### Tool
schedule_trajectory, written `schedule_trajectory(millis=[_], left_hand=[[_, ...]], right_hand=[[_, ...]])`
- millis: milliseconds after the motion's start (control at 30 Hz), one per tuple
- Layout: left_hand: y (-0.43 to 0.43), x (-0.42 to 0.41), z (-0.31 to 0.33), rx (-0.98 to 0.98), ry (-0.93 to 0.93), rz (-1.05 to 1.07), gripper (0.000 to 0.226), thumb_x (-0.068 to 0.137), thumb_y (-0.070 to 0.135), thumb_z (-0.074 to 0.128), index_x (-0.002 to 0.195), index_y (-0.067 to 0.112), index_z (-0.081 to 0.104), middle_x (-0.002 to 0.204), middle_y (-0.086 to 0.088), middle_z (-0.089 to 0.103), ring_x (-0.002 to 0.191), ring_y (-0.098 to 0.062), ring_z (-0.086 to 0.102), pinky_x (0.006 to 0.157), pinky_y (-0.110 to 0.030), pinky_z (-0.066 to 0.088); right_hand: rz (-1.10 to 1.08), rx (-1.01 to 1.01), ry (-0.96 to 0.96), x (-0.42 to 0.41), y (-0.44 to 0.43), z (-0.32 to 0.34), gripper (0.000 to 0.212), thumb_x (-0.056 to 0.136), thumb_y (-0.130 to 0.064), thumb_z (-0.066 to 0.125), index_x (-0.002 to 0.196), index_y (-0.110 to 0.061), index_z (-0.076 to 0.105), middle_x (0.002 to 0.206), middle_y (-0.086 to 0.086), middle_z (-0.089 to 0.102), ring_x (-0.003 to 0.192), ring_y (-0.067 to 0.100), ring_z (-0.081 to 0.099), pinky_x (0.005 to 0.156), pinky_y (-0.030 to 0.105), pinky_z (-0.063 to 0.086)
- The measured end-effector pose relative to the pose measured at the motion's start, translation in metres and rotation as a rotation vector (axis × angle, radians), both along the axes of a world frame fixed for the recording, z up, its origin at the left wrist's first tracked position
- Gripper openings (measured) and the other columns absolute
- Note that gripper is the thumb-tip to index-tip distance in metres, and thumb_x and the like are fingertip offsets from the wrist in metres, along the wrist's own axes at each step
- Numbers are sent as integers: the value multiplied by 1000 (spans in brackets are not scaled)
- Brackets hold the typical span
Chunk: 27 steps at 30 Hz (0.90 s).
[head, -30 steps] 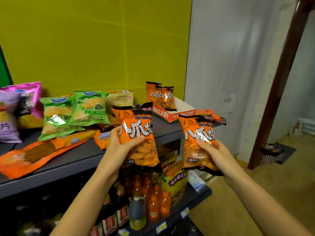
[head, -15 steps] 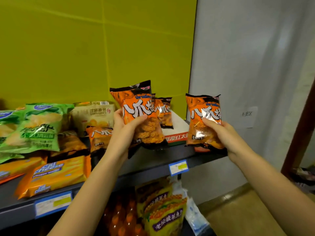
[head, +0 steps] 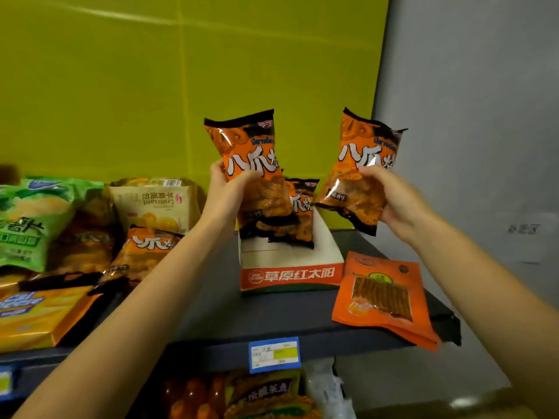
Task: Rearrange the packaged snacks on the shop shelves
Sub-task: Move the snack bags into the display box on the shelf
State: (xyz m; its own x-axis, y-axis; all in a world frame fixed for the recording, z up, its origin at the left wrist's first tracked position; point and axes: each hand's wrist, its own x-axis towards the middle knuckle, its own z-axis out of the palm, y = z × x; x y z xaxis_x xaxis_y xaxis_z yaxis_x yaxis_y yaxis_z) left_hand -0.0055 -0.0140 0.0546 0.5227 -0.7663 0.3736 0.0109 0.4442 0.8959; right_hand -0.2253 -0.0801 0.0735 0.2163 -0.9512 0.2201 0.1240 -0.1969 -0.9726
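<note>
Holding: left snack bag in the left grip and right snack bag in the right grip, both orange and black, both in the air above the dark shelf
Left grip: fingers and thumb curled round the bag's lower half; bag upright, over the back of the display box
Right grip: clenched round the bag's lower half; bag tilted, top leaning right, just right of the box
Display box: open white carton with a red front, on the shelf; a third matching bag stands inside, partly behind the left bag
Right of box: flat orange pouch lying at the shelf's front right corner
Left of box: croissant bag, fourth orange bag lying down, green crisp bag, yellow cheese pack
Shelf edge: blue price label
</note>
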Motion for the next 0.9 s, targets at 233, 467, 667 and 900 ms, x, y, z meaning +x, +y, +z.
schedule_trajectory(millis=[233,467,667,900], left_hand=[[-55,-5,-19,148,-66,46,64,78,4,68,130,11,33,119,-3,56,109,-21,54,95,-38,43],[-85,12,-31,339,-148,54,71,80,1,66,136,11,24,125,-6,51,117,-24,49,100,-39,39],[-91,32,-27,521,-377,-50,79,78,1,68,141,13,21,132,-11,52,122,-29,50,103,-43,42],[-94,32,-27,538,-516,-24,62,81,5,67,133,10,34,131,-8,53,116,-23,52,101,-39,41]], right_hand=[[139,-13,-57,12,-57,-6,13,84,-28,64,95,-29,56,97,-9,64,90,4,57,80,22,42],[318,49,43,41,-91,-29,48,84,-16,64,129,-12,46,109,-2,61,98,11,57,89,29,45],[255,-194,491,55,-107,-47,59,77,-23,73,127,-15,43,118,-2,57,114,19,53,90,30,45],[153,-324,746,64,-111,-47,81,74,-24,76,136,-6,28,135,11,50,121,26,52,89,31,45]])
